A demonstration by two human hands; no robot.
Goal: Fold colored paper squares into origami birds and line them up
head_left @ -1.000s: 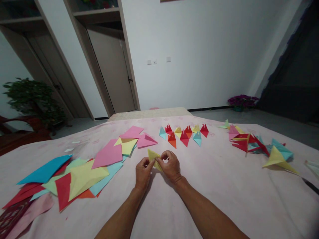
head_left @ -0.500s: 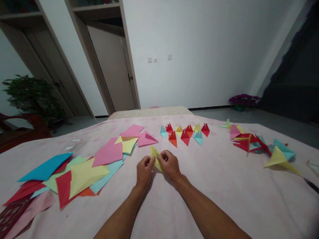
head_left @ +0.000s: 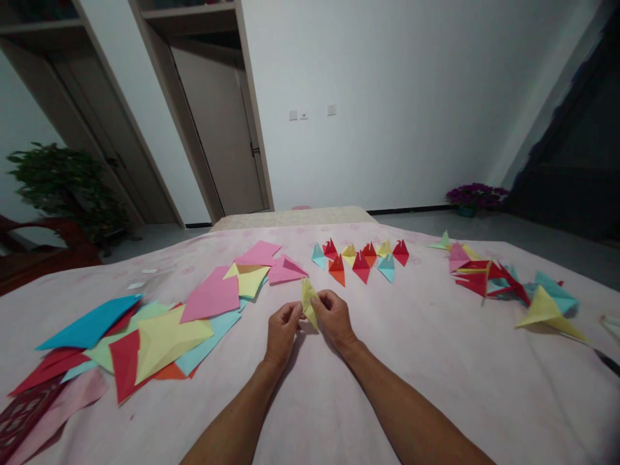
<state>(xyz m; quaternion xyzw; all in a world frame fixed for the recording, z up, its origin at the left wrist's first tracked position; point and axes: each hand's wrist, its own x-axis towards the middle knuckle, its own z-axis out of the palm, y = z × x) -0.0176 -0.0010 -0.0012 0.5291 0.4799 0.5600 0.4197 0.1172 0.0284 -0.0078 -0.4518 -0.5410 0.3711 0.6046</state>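
Observation:
A folded piece of yellow paper [head_left: 308, 298], narrow and pointed at the top, is held upright just above the cloth. My right hand [head_left: 335, 319] pinches its right side between thumb and fingers. On the opposite side, my left hand [head_left: 281, 332] is closed, its thumb and fingertips at the paper's left edge. Beyond my hands stand several small folded paper cranes, among them a red crane [head_left: 361, 265], an orange crane [head_left: 337, 269] and a light blue crane [head_left: 387, 267]. A folded pink paper [head_left: 287, 270] lies just past my left hand.
Loose coloured sheets spread over the left side, including a yellow sheet [head_left: 169, 337], a pink sheet [head_left: 213, 296] and a blue sheet [head_left: 92, 321]. At right lies a pile of folded pieces with a yellow one [head_left: 543, 309] in front. A pale pink cloth [head_left: 411, 387] covers the table.
The yellow paper has shifted slightly right and turned, so it now looks narrower and more upright. My left fingers have slid to its edge, while my right hand keeps its pinch.

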